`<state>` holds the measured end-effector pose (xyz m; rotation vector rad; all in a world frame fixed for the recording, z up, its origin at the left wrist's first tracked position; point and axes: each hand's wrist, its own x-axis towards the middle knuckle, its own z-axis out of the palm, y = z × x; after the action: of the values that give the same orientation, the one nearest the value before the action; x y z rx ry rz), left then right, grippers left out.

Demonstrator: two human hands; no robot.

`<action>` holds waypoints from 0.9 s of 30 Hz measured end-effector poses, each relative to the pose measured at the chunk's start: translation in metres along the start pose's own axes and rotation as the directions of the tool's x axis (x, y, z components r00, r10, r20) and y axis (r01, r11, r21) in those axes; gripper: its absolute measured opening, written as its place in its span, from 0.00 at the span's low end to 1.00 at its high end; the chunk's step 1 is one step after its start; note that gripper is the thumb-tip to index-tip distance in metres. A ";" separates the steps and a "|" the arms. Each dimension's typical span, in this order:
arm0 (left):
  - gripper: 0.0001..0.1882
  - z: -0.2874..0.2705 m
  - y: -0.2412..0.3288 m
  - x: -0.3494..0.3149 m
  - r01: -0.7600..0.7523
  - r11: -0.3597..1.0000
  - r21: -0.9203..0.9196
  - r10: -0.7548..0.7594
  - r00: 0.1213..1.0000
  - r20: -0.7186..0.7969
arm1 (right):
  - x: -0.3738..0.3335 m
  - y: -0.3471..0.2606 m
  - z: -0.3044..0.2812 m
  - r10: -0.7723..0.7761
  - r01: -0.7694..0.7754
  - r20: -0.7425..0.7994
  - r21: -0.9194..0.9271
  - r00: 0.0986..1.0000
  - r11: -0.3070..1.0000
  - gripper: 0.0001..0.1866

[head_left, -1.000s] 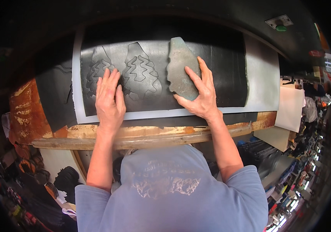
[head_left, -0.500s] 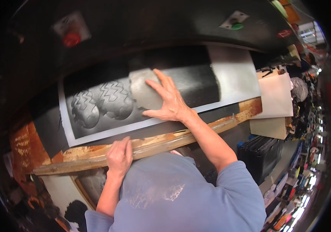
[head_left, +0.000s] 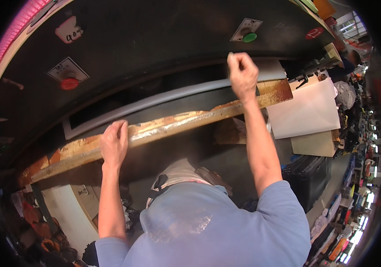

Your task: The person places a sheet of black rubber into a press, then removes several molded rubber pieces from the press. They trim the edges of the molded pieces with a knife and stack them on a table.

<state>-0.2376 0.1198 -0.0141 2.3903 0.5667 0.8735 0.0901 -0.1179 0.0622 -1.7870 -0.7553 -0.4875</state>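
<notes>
The grey sheet (head_left: 163,99) that a second ago lay spread on the surface with patterned sole shapes on it now shows only as a thin strip behind the worn wooden edge (head_left: 155,131); the sole shapes are out of sight, so the pressing-down seems finished. The left hand (head_left: 114,143) has left the sheet and rests on the wooden edge, fingers curled over it. The right hand (head_left: 242,73) has lifted past that edge, arm stretched up, fist closed at the sheet's far end; whether it grips anything I cannot tell. A red button (head_left: 70,83) and a green button (head_left: 249,37) sit on the dark panel above the edge.
</notes>
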 end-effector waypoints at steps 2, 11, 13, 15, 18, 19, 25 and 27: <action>0.04 0.014 0.019 0.001 -0.034 0.991 -0.132 0.034 0.999 -0.001 | -0.058 0.001 0.000 0.250 -0.249 0.042 -0.020 0.967 0.968 0.13; 0.06 0.045 0.047 0.003 -0.133 0.977 0.167 0.143 0.989 -0.049 | -0.106 0.006 0.019 -0.134 0.194 0.211 -0.300 0.968 0.934 0.12; 0.06 0.041 0.045 0.001 -0.133 0.979 0.152 0.140 0.989 -0.038 | -0.107 0.005 0.016 -0.135 0.202 0.236 -0.288 0.962 0.936 0.12; 0.06 0.040 0.045 -0.001 -0.108 0.986 0.126 0.110 0.994 -0.013 | -0.109 0.005 0.014 -0.106 0.164 0.227 -0.258 0.968 0.952 0.10; 0.06 0.042 0.047 -0.001 -0.095 0.991 0.092 0.098 0.995 -0.018 | -0.109 0.008 0.013 -0.115 0.165 0.230 -0.212 0.966 0.963 0.10; 0.06 0.043 0.047 -0.001 -0.095 0.992 0.086 0.098 0.995 -0.023 | -0.108 0.009 0.012 -0.121 0.166 0.227 -0.193 0.966 0.967 0.10; 0.04 0.037 0.058 -0.014 -0.082 0.993 0.081 0.081 0.996 0.022 | -0.112 -0.004 -0.001 0.210 -0.211 0.200 -0.020 0.957 0.977 0.14; 0.03 0.026 0.067 -0.028 -0.084 0.996 0.011 0.083 0.994 0.067 | -0.120 -0.019 -0.002 0.460 -0.460 0.179 -0.046 0.870 0.887 0.13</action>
<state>-0.2263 0.0440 -0.0032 2.4612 0.4510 0.8238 -0.0088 -0.1464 -0.0026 -1.9531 -0.4241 -0.0007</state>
